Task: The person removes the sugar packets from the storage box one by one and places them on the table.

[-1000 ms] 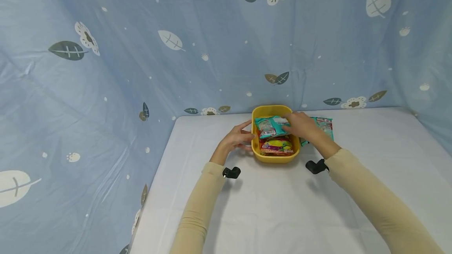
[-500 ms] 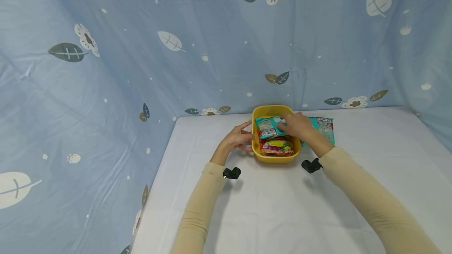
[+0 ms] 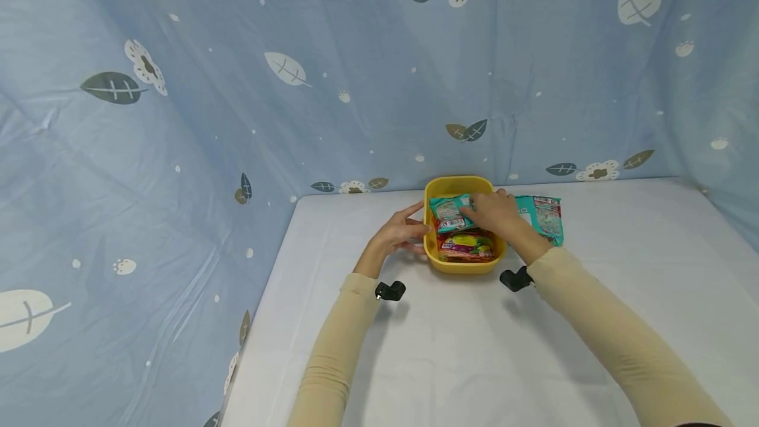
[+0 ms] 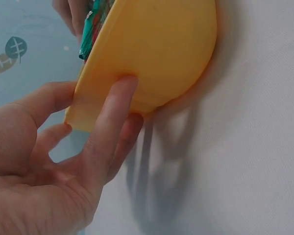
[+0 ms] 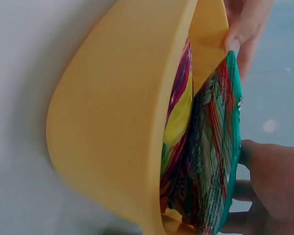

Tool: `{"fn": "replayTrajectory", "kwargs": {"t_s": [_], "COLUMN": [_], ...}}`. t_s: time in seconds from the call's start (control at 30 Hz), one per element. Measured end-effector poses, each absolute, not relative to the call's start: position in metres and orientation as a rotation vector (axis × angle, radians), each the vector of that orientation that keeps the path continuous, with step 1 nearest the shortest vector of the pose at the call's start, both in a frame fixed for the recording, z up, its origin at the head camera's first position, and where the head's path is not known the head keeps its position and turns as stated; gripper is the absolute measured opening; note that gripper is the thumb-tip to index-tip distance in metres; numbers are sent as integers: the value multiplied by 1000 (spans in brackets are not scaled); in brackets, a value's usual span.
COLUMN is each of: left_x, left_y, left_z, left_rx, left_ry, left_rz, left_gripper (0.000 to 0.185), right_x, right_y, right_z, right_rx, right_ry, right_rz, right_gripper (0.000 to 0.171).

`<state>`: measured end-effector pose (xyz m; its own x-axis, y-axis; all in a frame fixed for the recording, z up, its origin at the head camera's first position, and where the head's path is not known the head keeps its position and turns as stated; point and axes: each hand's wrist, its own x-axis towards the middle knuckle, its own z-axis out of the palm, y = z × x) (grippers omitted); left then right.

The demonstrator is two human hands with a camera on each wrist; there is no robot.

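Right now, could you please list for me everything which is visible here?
smooth table: one, white, lower centre
printed cloth: one, blue with leaves and flowers, behind and left
rounded plastic container: one, yellow, far side of table
crinkled upper packet: one, teal, inside container
glossy lower packets: count unclear, red, purple, yellow, beneath it
crinkled outer packet: at least one, teal, right of container
small wrist devices: two, black, one per wrist
sleeves: two, beige, both arms
left hand: one, fingers at container's left
right hand: one, fingers on upper packet
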<state>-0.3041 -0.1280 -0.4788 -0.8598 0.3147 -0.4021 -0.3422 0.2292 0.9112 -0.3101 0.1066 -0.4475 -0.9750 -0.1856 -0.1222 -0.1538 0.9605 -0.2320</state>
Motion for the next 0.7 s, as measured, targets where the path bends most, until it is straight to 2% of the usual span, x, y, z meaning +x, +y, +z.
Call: {"fn": "replayTrajectory", "kwargs": {"t_s": [0.33, 0.7], "left_x": [-304, -304], "left_y": [-128, -127], "left_z": [-478, -477], "left_rx": [-24, -27], "left_ry": [1999, 2011], "left_rz": [1670, 1660], "left_gripper": [76, 77], "right_x": [-308, -305], "right_y": [99, 91], "right_z": [-451, -449], "right_rx": [-197, -191], "right_ry": [3017, 3033], "right_rz": [-441, -388], "right_gripper": [50, 55]}}
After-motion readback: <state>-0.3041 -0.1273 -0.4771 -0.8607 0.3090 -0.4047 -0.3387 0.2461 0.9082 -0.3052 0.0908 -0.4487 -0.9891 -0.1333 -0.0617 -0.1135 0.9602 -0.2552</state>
